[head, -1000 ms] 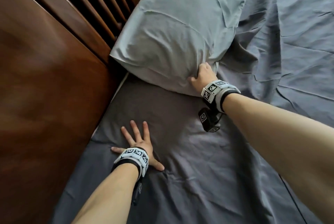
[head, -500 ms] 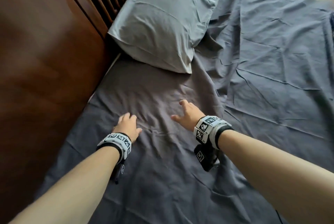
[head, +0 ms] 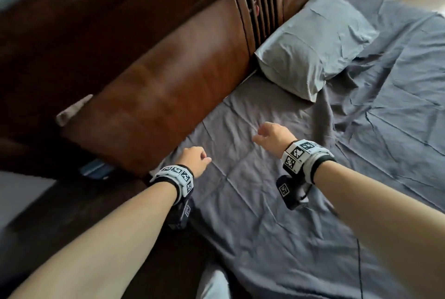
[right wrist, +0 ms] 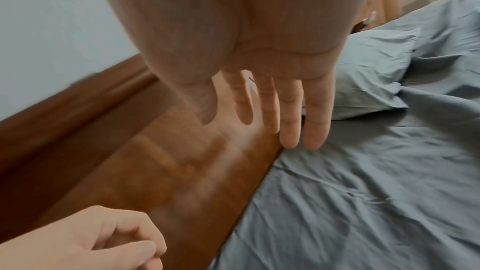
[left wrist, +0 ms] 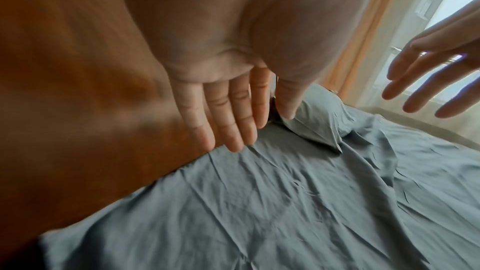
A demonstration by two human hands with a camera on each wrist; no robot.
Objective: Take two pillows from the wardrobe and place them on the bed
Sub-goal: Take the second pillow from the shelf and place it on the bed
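Observation:
One grey pillow (head: 313,40) lies at the head of the bed (head: 301,226), against the wooden headboard; it also shows as the pillow (left wrist: 319,116) and the pillow (right wrist: 371,73) in the wrist views. No second pillow is in view. Both hands hover over the dark grey sheet, well short of the pillow. My left hand (head: 193,161) is near the bed's left edge, fingers relaxed (left wrist: 228,122) and holding nothing. My right hand (head: 271,133) is further in, fingers straight (right wrist: 291,122) and empty.
A glossy brown wooden headboard (head: 168,77) runs along the left of the bed, with a slatted section (head: 258,9) behind the pillow. A window with an orange curtain (left wrist: 363,38) is beyond the bed. Dark floor (head: 72,214) lies at the lower left.
My right hand has let go of the pillow and drawn back. My left hand has lifted off the sheet. Both arms and the view have pulled away from the head of the bed.

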